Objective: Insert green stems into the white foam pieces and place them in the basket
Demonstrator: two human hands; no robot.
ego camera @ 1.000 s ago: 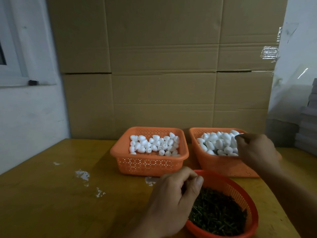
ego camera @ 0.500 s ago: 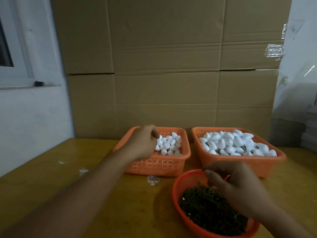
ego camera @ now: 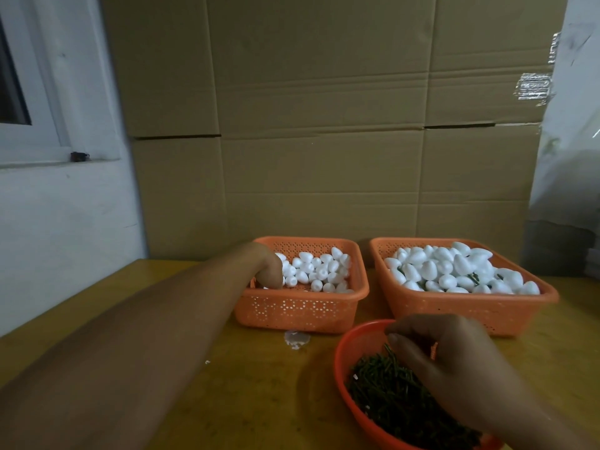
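Head view: left hand (ego camera: 271, 271) reached down into the left orange basket (ego camera: 302, 308), fingers curled among the plain white foam pieces (ego camera: 319, 271); whether one is actually pinched cannot be told, since the fingertips are sunk in the pile. Right hand (ego camera: 444, 362) poised over the round red basket (ego camera: 345, 362) at the near edge of the bench (ego camera: 246, 394), thumb and fingers drawn close together just above the heap of green stems (ego camera: 389, 394); a stem in that grip cannot be made out against the dark pile. Right orange basket (ego camera: 470, 308) heaped with foam pieces, a few showing green between them, so probably the place for finished ones. Both square baskets side by side before a cardboard wall (ego camera: 324, 125), a white scrap (ego camera: 296, 339) lying on the bench between the left basket and the red one.

Step in hand, by the look of it: fetching the two parts, one foam piece and one stem. Next move calls for lifting both clear, bringing them together over the bench, lining the stem end on the foam and pressing it in straight, gently enough not to crumble the foam, then dropping the piece into the right basket.
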